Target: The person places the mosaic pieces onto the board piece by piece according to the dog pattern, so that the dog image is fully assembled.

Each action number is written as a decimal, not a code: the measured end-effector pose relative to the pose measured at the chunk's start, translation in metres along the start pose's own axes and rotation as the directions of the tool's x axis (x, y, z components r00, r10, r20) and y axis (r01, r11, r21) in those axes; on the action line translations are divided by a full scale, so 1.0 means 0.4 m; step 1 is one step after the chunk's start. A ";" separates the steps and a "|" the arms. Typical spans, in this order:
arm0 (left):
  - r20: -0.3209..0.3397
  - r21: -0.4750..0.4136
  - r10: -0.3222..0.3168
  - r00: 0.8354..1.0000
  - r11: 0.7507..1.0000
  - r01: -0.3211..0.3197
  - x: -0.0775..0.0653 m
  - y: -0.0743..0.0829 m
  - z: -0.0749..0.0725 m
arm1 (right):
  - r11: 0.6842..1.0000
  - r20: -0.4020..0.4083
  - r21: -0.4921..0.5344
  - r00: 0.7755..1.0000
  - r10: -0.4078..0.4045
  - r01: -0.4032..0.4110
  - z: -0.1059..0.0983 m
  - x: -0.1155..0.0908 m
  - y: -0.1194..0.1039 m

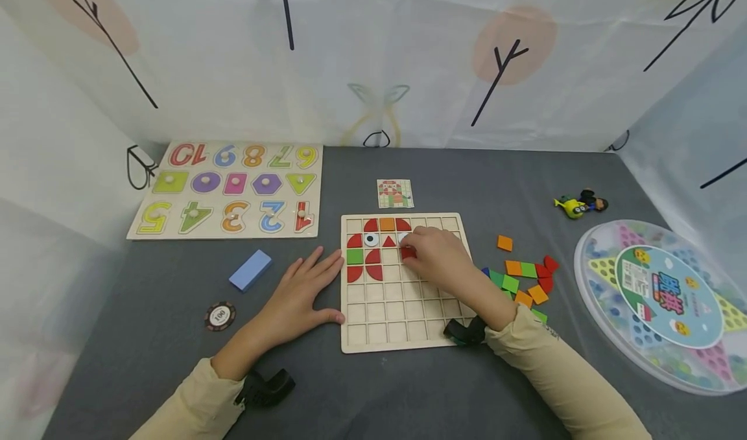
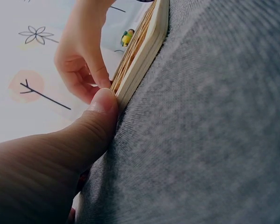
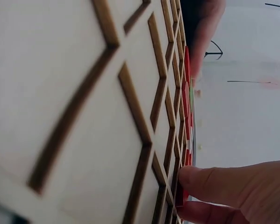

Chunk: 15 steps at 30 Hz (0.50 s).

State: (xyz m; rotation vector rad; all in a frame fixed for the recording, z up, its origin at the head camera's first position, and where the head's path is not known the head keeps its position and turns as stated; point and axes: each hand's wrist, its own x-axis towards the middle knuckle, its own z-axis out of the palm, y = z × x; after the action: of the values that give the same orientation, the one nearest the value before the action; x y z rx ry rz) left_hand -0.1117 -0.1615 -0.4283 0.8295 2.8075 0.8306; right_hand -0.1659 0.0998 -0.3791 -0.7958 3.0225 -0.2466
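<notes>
A wooden grid board (image 1: 403, 323) lies flat, its upper left cells filled with red, green and orange tiles and eye tiles. My left hand (image 1: 297, 294) is spread at its left side, with fingertips and thumb against the edge. In the left wrist view the thumb (image 2: 100, 116) presses on the board's rim (image 2: 142, 63). My right hand (image 1: 438, 258) reaches over the upper right cells and pinches a red tile (image 1: 408, 253) between thumb and fingers. From the right wrist, that red tile (image 3: 186, 193) shows low at the grid, partly covered by the thumb (image 3: 210, 182).
Loose coloured tiles (image 1: 528, 268) lie right of the board, beside a large round case (image 1: 595, 356). A small pattern card (image 1: 395, 194) is behind the board. On the left are a number puzzle (image 1: 227, 194), a blue block (image 1: 250, 270) and a poker chip (image 1: 220, 315). A toy figure (image 1: 578, 205) lies far right.
</notes>
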 end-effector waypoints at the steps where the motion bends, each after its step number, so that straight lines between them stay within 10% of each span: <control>1: -0.002 0.002 0.002 1.000 1.000 -0.002 0.001 0.000 0.001 | 1.000 -0.001 0.002 1.000 0.002 -0.002 -0.001 0.000 0.000; 15: -0.036 -0.006 0.019 0.999 1.000 -0.019 -0.001 -0.001 0.005 | 1.000 -0.030 0.004 0.999 -0.029 0.030 -0.013 -0.017 0.001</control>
State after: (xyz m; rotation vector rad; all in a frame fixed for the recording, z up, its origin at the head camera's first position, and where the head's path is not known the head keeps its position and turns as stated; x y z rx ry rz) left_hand -0.1110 -0.1611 -0.4302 0.8496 2.8308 0.8648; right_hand -0.1602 0.1041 -0.3744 -0.8446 3.0383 -0.2674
